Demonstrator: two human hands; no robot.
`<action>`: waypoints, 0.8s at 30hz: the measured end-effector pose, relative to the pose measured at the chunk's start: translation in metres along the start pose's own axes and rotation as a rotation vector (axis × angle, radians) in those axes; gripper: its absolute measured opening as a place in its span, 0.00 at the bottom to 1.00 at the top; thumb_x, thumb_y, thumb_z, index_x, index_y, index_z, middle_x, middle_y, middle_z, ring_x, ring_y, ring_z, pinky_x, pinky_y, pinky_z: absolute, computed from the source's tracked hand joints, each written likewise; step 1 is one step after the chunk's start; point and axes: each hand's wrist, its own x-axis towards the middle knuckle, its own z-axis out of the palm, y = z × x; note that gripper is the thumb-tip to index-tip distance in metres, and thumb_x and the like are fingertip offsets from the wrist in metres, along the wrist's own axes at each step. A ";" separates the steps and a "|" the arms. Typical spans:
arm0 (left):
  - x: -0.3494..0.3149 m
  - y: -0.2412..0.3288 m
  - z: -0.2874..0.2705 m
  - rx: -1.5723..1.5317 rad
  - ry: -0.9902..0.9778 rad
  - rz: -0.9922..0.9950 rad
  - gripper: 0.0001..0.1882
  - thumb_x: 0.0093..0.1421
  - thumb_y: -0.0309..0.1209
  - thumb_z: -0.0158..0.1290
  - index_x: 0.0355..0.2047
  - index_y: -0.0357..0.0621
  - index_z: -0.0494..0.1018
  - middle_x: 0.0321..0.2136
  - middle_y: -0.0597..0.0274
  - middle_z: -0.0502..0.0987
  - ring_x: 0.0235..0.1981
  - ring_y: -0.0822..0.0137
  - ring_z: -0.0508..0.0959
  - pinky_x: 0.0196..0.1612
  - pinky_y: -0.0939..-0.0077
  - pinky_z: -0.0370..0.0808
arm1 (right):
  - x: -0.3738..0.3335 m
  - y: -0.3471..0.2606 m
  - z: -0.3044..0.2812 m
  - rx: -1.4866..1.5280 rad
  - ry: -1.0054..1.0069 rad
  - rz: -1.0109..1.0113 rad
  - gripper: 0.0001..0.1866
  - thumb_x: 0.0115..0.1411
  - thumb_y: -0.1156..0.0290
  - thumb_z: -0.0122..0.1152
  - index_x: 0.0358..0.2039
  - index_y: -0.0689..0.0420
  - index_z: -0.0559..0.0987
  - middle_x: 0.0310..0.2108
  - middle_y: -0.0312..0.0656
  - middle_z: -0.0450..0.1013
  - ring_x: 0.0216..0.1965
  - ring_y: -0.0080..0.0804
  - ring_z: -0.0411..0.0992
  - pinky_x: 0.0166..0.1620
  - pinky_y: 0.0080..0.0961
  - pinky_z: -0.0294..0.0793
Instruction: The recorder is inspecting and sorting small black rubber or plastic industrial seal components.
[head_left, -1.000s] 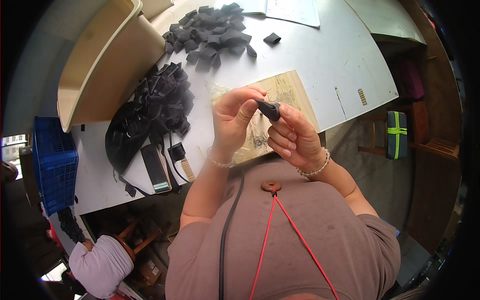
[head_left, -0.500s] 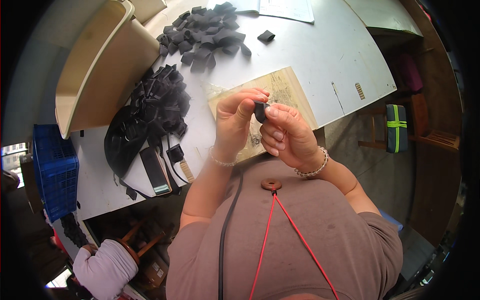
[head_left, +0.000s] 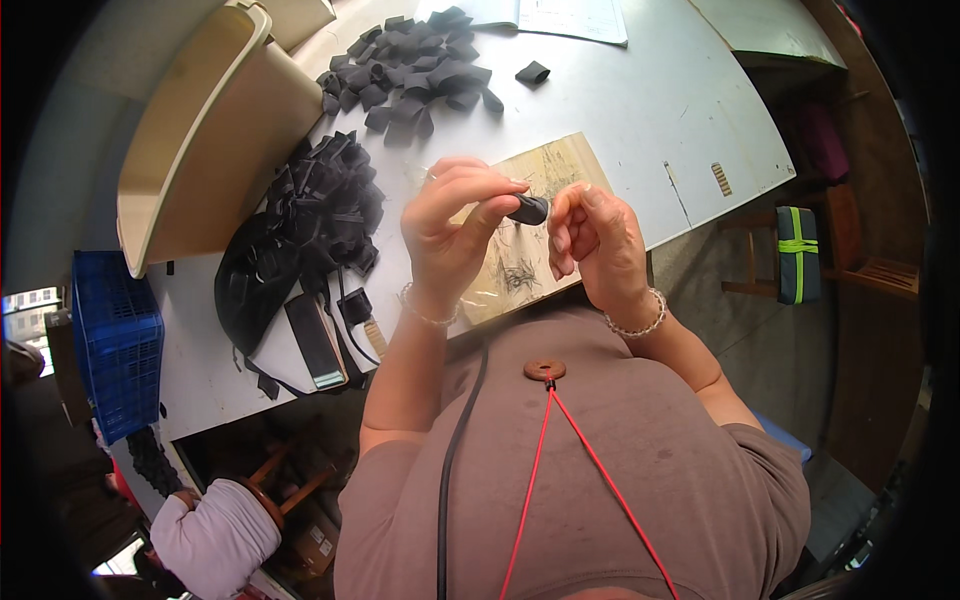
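across the broad, pale white surface (head_left: 690,130) little seems to have changed over the last second: the tall beige plastic bin (head_left: 215,150) stands at the left, the dense heap of shiny black fabric pieces (head_left: 330,195) lies beside it, and the looser pile of matte black folded fabric loops (head_left: 425,70) sits farther back, with nothing visibly added or taken. the flat, yellowed, scuffed board (head_left: 582,165) lies under the hands, rather more of its marked face showing now. the real change is between the two hands. half a second ago both had their fingertips on the small folded piece of black fabric (head_left: 530,209); now the right hand (head_left: 610,245) has drawn off to the right and appears just apart from it, so the left hand (head_left: 445,225) alone carries the piece. for the work in hand, that reads as a pause or change of grip in the shaping, with the piece raised above the board rather than laid down. the left hand is pinched on it between thumb and forefinger, the rounded, rolled-looking end pointing right. the right hand is turned inward with its fingers loosely curled and thumb near the forefinger; whether it pinches something thin, i cannot tell. each wrist wears a clear beaded bracelet (head_left: 640,318), the smallest things here.
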 end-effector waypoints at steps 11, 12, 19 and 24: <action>-0.003 0.000 -0.001 0.047 0.002 -0.060 0.06 0.51 0.27 0.60 0.30 0.41 0.77 0.26 0.65 0.78 0.31 0.69 0.74 0.36 0.79 0.68 | 0.009 0.001 -0.002 -0.127 0.054 -0.161 0.13 0.54 0.70 0.64 0.38 0.63 0.77 0.29 0.39 0.71 0.21 0.17 0.68 0.24 0.13 0.70; -0.003 0.000 -0.002 0.078 -0.017 -0.035 0.06 0.51 0.27 0.60 0.30 0.41 0.77 0.26 0.65 0.78 0.31 0.69 0.74 0.36 0.79 0.68 | 0.009 -0.001 0.004 -0.382 0.015 -0.449 0.14 0.51 0.73 0.66 0.38 0.62 0.77 0.31 0.39 0.71 0.23 0.18 0.69 0.26 0.14 0.70; -0.003 -0.001 -0.001 0.038 0.014 -0.069 0.06 0.51 0.27 0.60 0.29 0.40 0.75 0.26 0.64 0.78 0.31 0.69 0.73 0.36 0.78 0.69 | 0.014 0.001 -0.008 -1.013 -0.008 -0.921 0.12 0.43 0.81 0.68 0.31 0.59 0.80 0.27 0.38 0.73 0.24 0.25 0.70 0.26 0.18 0.70; -0.006 0.001 -0.001 0.001 0.005 -0.151 0.07 0.51 0.27 0.60 0.29 0.40 0.75 0.26 0.64 0.78 0.31 0.69 0.74 0.36 0.79 0.69 | 0.008 0.002 0.005 -0.864 0.171 -0.883 0.13 0.43 0.82 0.67 0.32 0.59 0.80 0.30 0.41 0.72 0.25 0.28 0.71 0.27 0.20 0.73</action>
